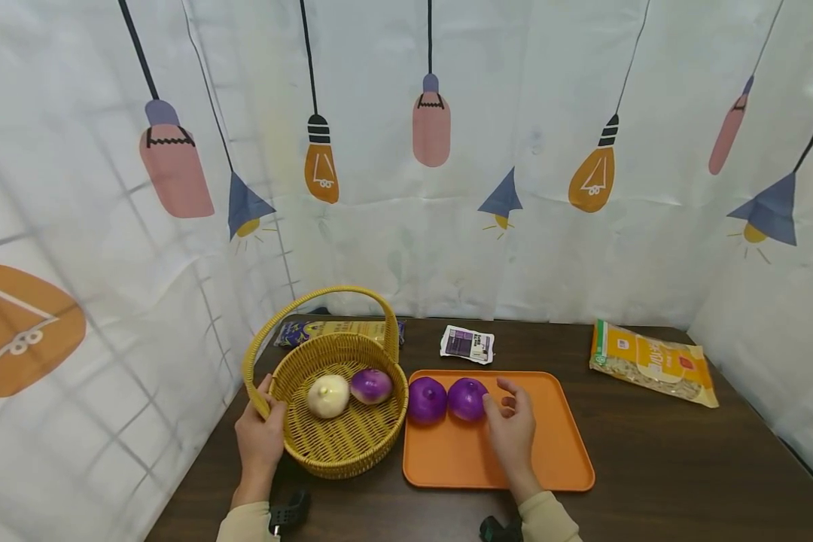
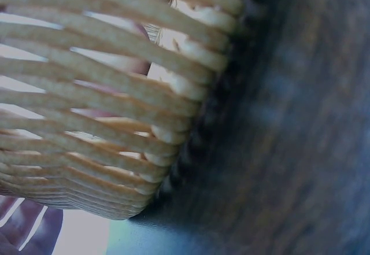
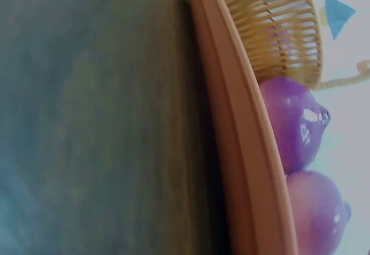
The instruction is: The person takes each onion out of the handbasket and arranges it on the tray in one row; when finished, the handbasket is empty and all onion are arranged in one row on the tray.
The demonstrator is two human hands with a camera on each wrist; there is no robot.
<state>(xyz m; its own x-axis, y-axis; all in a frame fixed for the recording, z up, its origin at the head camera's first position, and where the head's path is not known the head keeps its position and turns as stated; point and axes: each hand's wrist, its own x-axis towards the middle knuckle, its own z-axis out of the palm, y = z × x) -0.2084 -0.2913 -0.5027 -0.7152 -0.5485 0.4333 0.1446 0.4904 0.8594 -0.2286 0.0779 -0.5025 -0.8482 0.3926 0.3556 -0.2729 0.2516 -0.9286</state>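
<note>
We grip the basket with our left hand; our right hand, loosely curved and empty, might nudge the round purple onion beside it, rolling it away.

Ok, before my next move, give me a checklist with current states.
1. Left hand holding the basket: ok, at its left.
2. Room in the basket: ok, bare weave shows in front of the white onion and purple onion.
3. Left tray onion and right tray onion on the orange tray: ok, towards its left.
4. Right hand touching the right tray onion: cannot tell; it is close.
5. That onion's low path to the basket: not ok; the left one sits between; lifting seems wiser.
</note>
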